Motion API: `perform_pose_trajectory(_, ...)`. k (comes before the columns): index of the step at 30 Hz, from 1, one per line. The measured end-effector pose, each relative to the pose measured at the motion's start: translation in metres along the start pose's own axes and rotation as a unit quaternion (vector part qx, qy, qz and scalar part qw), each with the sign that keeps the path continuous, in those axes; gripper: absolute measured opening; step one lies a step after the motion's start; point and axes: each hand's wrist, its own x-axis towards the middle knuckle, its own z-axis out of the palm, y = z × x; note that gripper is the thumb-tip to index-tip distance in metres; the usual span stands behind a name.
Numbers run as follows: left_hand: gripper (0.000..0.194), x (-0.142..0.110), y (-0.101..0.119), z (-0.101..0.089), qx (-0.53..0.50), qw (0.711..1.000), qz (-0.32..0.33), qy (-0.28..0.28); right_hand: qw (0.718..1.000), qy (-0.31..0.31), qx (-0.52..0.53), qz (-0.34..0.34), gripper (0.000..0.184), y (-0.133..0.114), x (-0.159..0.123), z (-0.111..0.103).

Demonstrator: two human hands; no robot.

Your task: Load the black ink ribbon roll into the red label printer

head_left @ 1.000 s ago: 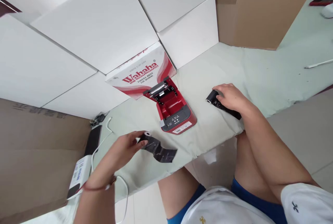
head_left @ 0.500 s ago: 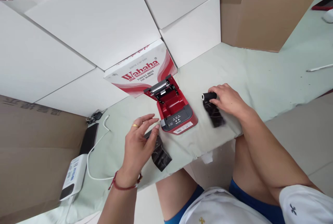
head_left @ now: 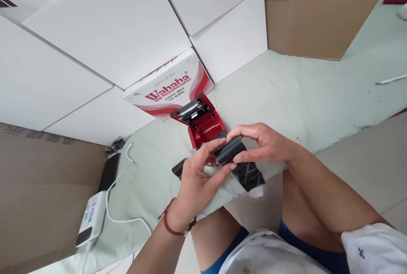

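Black roll [head_left: 229, 151] held up between two bare hands, over the near right part of an open red device [head_left: 206, 130]. Left hand [head_left: 197, 176] has the left end, fingers on the far side, thumb reaching across beneath. Right hand [head_left: 270, 143] has the right end, forefinger over the top, thumb on the near side. Both sets of fingers narrow, curled on the roll; exact contact of the left fingertips partly hidden.

Roll's long axis: crosswise to the person, left end a little nearer the body, right end a little farther. Looks roughly in line with the width of the red cavity, which lies beyond the roll and to its left. Neither hand clearly nearer that cavity.

Dark creased strip [head_left: 248, 175] hangs off the roll toward the person's right knee. Second roll [head_left: 178, 168] on the bench [head_left: 286, 96], just beside the left hand, partly covered by it. Printed carton [head_left: 171, 89] behind the raised lid [head_left: 192, 110].
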Motion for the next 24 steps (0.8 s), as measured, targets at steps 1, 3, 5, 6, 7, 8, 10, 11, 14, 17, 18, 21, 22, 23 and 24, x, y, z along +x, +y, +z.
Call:
perform_pose_trajectory(1, 0.036, 0.000, -0.001, -0.002, 0.007, 1.000, -0.021, 0.008, 1.000, 0.002, 0.004, 0.009, 0.039, 0.001, 0.001, 0.003)
perform_pose_trajectory(3, 0.032, 0.004, -0.005, -0.008, 0.032, 0.997, -0.072, 0.021, 1.000, 0.013, 0.007, 0.013, 0.042, 0.005, 0.002, 0.006)
perform_pose_trajectory(5, 0.035, 0.012, -0.016, -0.016, 0.070, 0.988, -0.129, 0.039, 0.999, 0.046, -0.004, 0.004, 0.041, 0.009, 0.003, 0.007)
perform_pose_trajectory(6, 0.037, 0.018, -0.024, -0.021, 0.091, 0.982, -0.155, 0.051, 0.997, 0.070, -0.016, 0.003, 0.037, 0.011, 0.004, 0.007)
perform_pose_trajectory(7, 0.038, 0.025, -0.032, -0.024, 0.117, 0.976, -0.175, 0.059, 0.995, 0.098, -0.032, 0.006, 0.033, 0.013, 0.004, 0.007)
perform_pose_trajectory(8, 0.037, 0.033, -0.042, -0.027, 0.143, 0.970, -0.187, 0.065, 0.991, 0.125, -0.048, 0.013, 0.029, 0.014, 0.004, 0.006)
perform_pose_trajectory(10, 0.038, 0.048, -0.059, -0.029, 0.188, 0.960, -0.202, 0.053, 0.983, 0.172, -0.064, 0.030, 0.026, 0.017, 0.005, 0.005)
perform_pose_trajectory(11, 0.040, 0.055, -0.066, -0.029, 0.208, 0.956, -0.201, 0.049, 0.979, 0.189, -0.063, 0.039, 0.026, 0.018, 0.006, 0.005)
perform_pose_trajectory(14, 0.040, 0.070, -0.078, -0.025, 0.251, 0.953, -0.170, 0.026, 0.972, 0.222, -0.050, 0.055, 0.028, 0.020, 0.007, 0.005)
perform_pose_trajectory(17, 0.037, 0.076, -0.080, -0.024, 0.277, 0.953, -0.123, -0.004, 0.969, 0.235, -0.052, 0.058, 0.029, 0.022, 0.008, 0.006)
perform_pose_trajectory(18, 0.037, 0.077, -0.080, -0.025, 0.286, 0.951, -0.115, -0.019, 0.969, 0.236, -0.056, 0.058, 0.029, 0.022, 0.008, 0.007)
perform_pose_trajectory(21, 0.037, 0.080, -0.084, -0.026, 0.316, 0.940, -0.102, -0.076, 0.969, 0.233, -0.065, 0.057, 0.029, 0.022, 0.007, 0.007)
perform_pose_trajectory(22, 0.037, 0.082, -0.086, -0.027, 0.328, 0.936, -0.095, -0.090, 0.969, 0.231, -0.070, 0.056, 0.029, 0.022, 0.007, 0.007)
perform_pose_trajectory(23, 0.036, 0.085, -0.088, -0.027, 0.340, 0.931, -0.090, -0.098, 0.969, 0.230, -0.074, 0.055, 0.029, 0.022, 0.007, 0.007)
perform_pose_trajectory(24, 0.035, 0.087, -0.090, -0.026, 0.353, 0.926, -0.086, -0.101, 0.968, 0.230, -0.079, 0.054, 0.029, 0.023, 0.007, 0.006)
